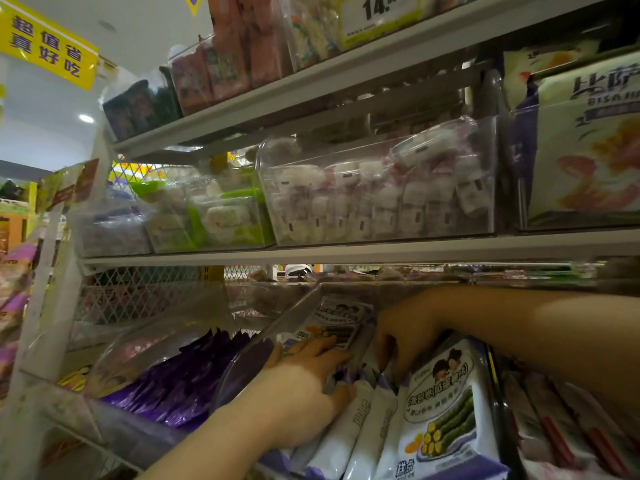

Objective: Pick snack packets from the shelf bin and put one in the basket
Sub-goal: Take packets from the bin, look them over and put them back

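Head view: my left hand [301,386] pinches snack packets [446,410] in the clear bin [249,368]; my right hand [405,337] digs alongside, grip hidden; the shelf [381,251] overhangs both.

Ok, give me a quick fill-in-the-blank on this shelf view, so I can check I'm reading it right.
1. The left hand and right hand are both inside the clear bin of ____-and-purple snack packets.
2. The neighbouring packets, left of that bin, are all ____.
3. The price tag on the top shelf begins with the number ____.

Missing words: white; purple; 14
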Demonstrator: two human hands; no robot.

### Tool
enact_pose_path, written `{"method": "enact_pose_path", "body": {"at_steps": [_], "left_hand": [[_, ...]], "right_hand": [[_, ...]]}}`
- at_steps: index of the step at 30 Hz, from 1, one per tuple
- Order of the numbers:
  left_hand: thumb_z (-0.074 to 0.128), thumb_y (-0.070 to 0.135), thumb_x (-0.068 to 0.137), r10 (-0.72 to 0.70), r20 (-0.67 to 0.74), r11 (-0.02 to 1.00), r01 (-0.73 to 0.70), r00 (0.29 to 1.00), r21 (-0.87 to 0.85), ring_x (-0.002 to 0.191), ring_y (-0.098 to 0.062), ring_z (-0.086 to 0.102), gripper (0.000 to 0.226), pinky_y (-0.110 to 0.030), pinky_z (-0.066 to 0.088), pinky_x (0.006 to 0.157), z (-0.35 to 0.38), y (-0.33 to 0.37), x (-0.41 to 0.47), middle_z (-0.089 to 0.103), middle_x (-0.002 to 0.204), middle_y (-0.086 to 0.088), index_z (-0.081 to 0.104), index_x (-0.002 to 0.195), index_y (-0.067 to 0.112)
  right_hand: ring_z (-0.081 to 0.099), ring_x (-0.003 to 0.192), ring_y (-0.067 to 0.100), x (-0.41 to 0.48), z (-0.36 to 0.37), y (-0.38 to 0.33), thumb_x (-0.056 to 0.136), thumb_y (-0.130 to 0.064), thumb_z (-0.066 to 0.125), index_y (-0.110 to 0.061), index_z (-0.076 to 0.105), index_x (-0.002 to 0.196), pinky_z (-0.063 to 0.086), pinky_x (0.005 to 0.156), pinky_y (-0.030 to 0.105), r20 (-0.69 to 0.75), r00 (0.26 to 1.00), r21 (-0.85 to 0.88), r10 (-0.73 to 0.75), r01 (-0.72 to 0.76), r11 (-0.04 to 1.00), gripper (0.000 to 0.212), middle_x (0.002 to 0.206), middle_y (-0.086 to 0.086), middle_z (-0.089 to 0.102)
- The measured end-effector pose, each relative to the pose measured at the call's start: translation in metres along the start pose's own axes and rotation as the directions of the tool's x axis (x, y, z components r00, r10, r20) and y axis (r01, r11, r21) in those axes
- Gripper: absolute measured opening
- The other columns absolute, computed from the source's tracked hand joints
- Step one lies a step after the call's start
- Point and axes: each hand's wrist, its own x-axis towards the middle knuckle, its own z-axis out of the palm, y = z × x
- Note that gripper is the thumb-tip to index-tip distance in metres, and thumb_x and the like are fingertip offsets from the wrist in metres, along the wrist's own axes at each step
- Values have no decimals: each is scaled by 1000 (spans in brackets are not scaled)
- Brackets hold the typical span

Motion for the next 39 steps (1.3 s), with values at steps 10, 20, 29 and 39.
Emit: {"method": "enact_pose_path", "body": {"at_steps": [10, 20, 29, 39], "left_hand": [[45, 76, 81, 390, -98, 861, -401, 915, -314, 127, 3, 43, 49, -32, 36, 108, -18, 47, -37, 38, 131, 39, 29, 127, 73], [46, 49, 88, 383, -282, 840, -459, 880, -291, 127, 9, 36, 68, 2, 5, 96, -6, 77, -53, 7, 134, 47, -5, 129, 67], [51, 29, 81, 201, -676, 896, -412, 709, -165, 84, 4, 63, 41, -15, 53, 64, -31, 19, -62, 64, 98, 23, 51, 121, 42], [50, 17, 97, 99, -98, 959, -69, 990, 275, 142, -21, 33, 67, -48, 27, 115, -28, -24, 50, 30, 158, 10, 19, 150, 41]], "right_hand": [[62, 98, 22, -7, 1, 6, 92, -21, 55, -11, 65, 116, 51, 91, 36, -188, 982, 80, 32, -17, 997, 28, 112, 8, 67], [52, 86, 21, -5, 5, 18, 95, -12, 44, -4, 63, 103, 46, 87, 36, -340, 939, 98, 42, -9, 995, 22, 94, 8, 58], [59, 112, 28, 5, 6, 30, 96, -16, 51, -11, 58, 124, 46, 101, 42, -264, 947, 295, 183, -102, 950, 29, 126, 13, 60], [62, 101, 25, 1, 8, 22, 89, -21, 59, -17, 63, 105, 51, 93, 41, -254, 964, 266, 75, -5, 964, 18, 109, 7, 64]]}}
